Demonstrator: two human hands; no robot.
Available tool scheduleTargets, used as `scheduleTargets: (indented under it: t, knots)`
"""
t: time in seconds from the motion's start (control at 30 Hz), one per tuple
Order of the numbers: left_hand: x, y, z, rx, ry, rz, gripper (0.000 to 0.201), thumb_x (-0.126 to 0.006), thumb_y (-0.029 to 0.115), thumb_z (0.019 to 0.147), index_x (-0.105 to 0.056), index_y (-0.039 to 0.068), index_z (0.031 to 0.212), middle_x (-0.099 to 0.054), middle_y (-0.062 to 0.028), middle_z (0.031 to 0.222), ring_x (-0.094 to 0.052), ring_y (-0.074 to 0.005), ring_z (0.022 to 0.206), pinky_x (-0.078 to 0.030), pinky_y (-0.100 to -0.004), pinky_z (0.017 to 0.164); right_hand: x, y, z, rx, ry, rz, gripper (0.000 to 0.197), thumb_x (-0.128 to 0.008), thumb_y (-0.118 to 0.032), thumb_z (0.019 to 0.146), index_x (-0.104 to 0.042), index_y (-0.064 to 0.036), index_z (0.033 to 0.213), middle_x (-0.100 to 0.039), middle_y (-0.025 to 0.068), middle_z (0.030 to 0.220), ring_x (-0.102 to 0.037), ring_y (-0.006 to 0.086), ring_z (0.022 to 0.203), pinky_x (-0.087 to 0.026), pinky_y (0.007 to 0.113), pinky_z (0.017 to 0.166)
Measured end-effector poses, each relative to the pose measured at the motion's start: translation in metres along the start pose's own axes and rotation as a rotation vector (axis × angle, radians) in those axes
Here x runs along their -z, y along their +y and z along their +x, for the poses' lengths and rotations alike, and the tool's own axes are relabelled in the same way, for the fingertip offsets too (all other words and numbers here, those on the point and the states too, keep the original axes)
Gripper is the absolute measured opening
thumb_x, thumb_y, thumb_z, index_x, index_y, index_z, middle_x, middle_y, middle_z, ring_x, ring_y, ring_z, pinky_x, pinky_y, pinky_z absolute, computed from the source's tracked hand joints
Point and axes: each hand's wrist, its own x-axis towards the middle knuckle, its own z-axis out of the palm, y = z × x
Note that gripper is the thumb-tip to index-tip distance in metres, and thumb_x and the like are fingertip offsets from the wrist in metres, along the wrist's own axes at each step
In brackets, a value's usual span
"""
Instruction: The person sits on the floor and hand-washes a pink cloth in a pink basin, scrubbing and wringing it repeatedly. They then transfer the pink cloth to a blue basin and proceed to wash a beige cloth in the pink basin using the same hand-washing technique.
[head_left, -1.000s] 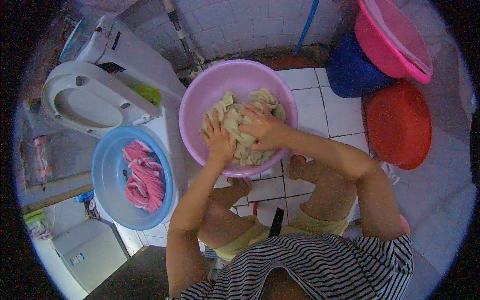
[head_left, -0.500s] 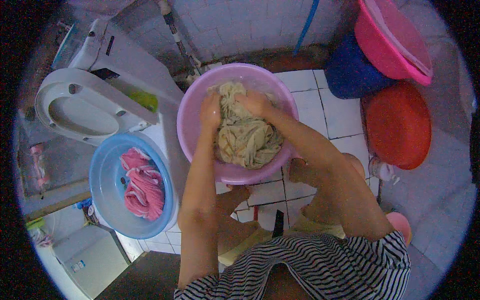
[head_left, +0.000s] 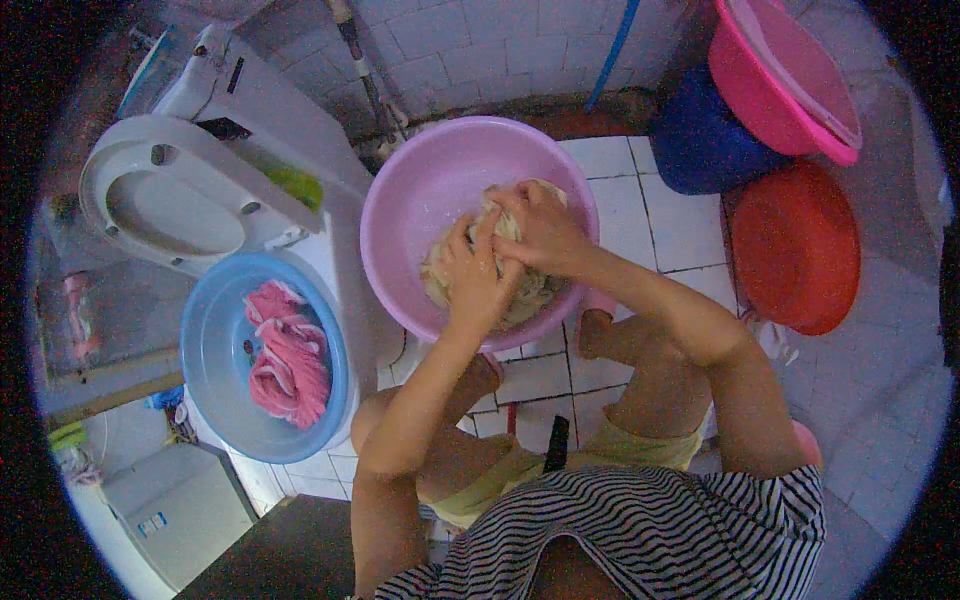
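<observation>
Left hand (head_left: 480, 280): on the cloth (head_left: 537, 293), fingers bent; grip cannot be determined.
Right hand (head_left: 548, 237): on its far right part, fingers curled; grip indeterminate.
Cloth: bunched in basin (head_left: 408, 225), beneath both hands.

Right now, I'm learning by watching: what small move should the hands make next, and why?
Perhaps a gentle downward press: the left hand and right hand both lie on the pale cloth, which sits bunched beneath them in the purple basin.
</observation>
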Motion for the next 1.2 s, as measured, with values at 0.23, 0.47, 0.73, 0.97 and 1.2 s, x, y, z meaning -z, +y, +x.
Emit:
scheduleTargets:
  t: [0.23,0.47,0.73,0.97,1.2]
  knots:
    - [-0.013,-0.032,-0.007,0.173,-0.126,0.266,0.066,-0.058,0.046,0.077,-0.033,0.032,0.137,-0.019,-0.0245,0.142,-0.021,-0.0444,0.128,-0.021,-0.0665,0.094,-0.043,0.013,0.015,0.166,0.118,-0.259,0.060,-0.056,-0.040,0.079,-0.041,-0.0168,0.132,-0.032,0.0177,0.140,-0.044,0.0407,0.115,-0.037,0.056,0.089]
    - [-0.025,-0.073,0.035,0.220,-0.055,0.150,0.052,-0.046,0.034,0.087,-0.036,0.021,0.136,-0.034,-0.0260,0.134,-0.038,-0.0442,0.114,-0.031,-0.0537,0.094,-0.068,0.018,0.072,0.050,0.142,-0.443,0.041,-0.049,-0.039,0.083,-0.054,-0.0127,0.115,-0.057,0.0087,0.111,-0.061,0.0291,0.082,-0.048,0.046,0.067]
    - [-0.047,-0.138,0.085,0.400,-0.053,-0.110,0.053,-0.044,0.040,0.089,-0.044,0.005,0.129,-0.051,-0.0184,0.122,-0.052,-0.0341,0.105,-0.038,-0.0386,0.093,-0.069,0.024,0.114,-0.448,0.067,-0.013,0.042,-0.046,-0.043,0.086,-0.059,-0.0101,0.108,-0.062,0.0120,0.103,-0.062,0.0283,0.084,-0.048,0.039,0.075]
    - [-0.002,-0.071,0.063,0.626,-0.101,-1.100,0.055,-0.045,0.041,0.089,-0.042,0.006,0.131,-0.047,-0.0159,0.127,-0.048,-0.0270,0.114,-0.036,-0.0341,0.097,-0.033,0.065,0.069,-0.677,-0.116,1.360,0.058,-0.046,-0.054,0.086,-0.059,-0.0050,0.113,-0.061,0.0130,0.104,-0.056,0.0217,0.099,-0.041,0.034,0.090]
    - [0.013,-0.081,0.001,-0.074,-0.266,0.068,0.062,-0.049,0.037,0.084,-0.031,0.014,0.138,-0.022,-0.0240,0.141,-0.028,-0.0412,0.127,-0.025,-0.0488,0.103,-0.006,0.013,0.003,0.134,-0.294,-0.094,0.065,-0.063,-0.047,0.072,-0.051,-0.0049,0.120,-0.042,0.0159,0.131,-0.046,0.0324,0.114,-0.037,0.044,0.095]
